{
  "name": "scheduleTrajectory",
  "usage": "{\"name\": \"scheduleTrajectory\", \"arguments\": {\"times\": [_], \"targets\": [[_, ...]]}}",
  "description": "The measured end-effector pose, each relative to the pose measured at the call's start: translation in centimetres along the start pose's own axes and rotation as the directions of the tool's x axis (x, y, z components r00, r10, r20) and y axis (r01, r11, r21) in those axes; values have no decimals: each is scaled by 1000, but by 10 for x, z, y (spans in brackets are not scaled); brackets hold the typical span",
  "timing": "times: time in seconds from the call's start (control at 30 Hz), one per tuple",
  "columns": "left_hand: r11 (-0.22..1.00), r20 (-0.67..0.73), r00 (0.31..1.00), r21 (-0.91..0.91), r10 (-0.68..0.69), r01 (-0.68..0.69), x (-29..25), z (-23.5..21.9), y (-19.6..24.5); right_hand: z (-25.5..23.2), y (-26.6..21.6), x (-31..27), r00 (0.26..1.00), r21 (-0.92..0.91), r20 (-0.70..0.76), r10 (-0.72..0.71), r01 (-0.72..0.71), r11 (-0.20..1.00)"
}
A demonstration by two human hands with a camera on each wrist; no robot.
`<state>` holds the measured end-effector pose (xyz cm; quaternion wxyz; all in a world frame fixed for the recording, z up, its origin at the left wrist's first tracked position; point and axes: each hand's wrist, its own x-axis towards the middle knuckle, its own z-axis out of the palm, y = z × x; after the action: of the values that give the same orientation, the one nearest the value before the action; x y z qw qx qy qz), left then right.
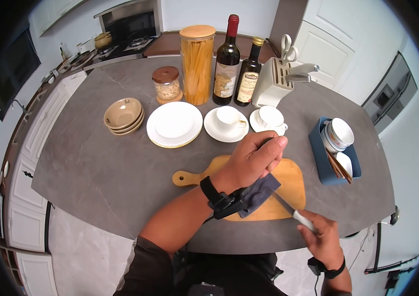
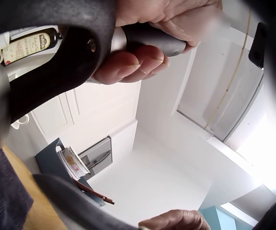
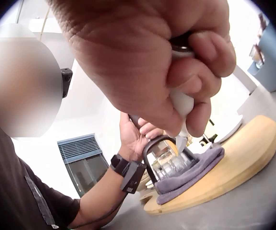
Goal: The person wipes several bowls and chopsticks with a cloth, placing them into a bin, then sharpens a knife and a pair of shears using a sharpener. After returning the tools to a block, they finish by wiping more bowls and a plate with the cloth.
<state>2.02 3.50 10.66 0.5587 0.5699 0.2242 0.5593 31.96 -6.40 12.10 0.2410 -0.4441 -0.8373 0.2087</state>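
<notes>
My left hand [image 1: 254,160] grips the black handle of a knife sharpener [image 2: 150,40], whose dark arched frame shows large in the left wrist view. In the right wrist view the sharpener stands on a folded dark grey cloth [image 3: 195,172]. That cloth lies over a wooden cutting board [image 1: 291,180]. In my right hand [image 1: 324,232] is a knife with a white handle [image 1: 305,220]. Its blade [image 1: 282,202] points left and away from me, the tip side close to the cloth beneath my left hand. The left forearm and hand hide most of the sharpener in the head view.
Behind the board stand white plates [image 1: 175,123], two cups on saucers, and brown bowls [image 1: 124,113]. Farther back are a pasta jar [image 1: 197,69], two bottles and a knife block [image 1: 272,81]. A blue bin [image 1: 322,160] with bowls and chopsticks sits at the right.
</notes>
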Motion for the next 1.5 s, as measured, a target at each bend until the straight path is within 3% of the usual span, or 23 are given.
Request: {"name": "scheduleTrajectory", "arguments": {"times": [0.1,0.17,0.23,0.3,0.37,0.57,0.73,0.83,0.97,1.03,1.27,1.5], "targets": [[1000,1,1000,9,-9,9,1,1,1,-18,-2,1,998,16,-62,24,-23,1000],[1000,-14,999,2,-30,30,0,2,2,-27,-2,3,984,95,-56,171,-165,982],[1000,-8,1000,11,-20,20,0,1,2,-32,5,5,988,105,-71,140,-132,986],[1000,-7,1000,20,-10,10,0,1,1,-40,4,12,966,278,-92,241,-208,938],[1000,-16,1000,19,-17,17,-1,2,2,-55,1,24,961,298,-101,259,-220,929],[1000,-15,999,6,-28,29,-1,3,3,-104,-10,102,972,64,-228,57,-43,997],[1000,-5,1000,-3,-12,12,-1,1,1,-130,-42,178,930,-132,-341,-134,93,987],[1000,0,1000,-6,-6,6,-1,1,1,-134,-57,225,937,-243,-302,-173,99,965],[1000,1,1000,-10,-6,6,0,-1,1,-128,-52,272,941,-297,-289,-176,87,951],[1000,2,1000,-18,-4,4,-1,-1,0,-122,-45,299,977,-297,-185,-102,44,954],[1000,-5,1000,-16,-2,2,0,0,3,-105,-50,330,991,-320,-130,-8,-35,947],[999,-30,1000,-53,-8,6,-1,1,1,-93,-35,362,994,-380,-111,-6,-37,924]]}}
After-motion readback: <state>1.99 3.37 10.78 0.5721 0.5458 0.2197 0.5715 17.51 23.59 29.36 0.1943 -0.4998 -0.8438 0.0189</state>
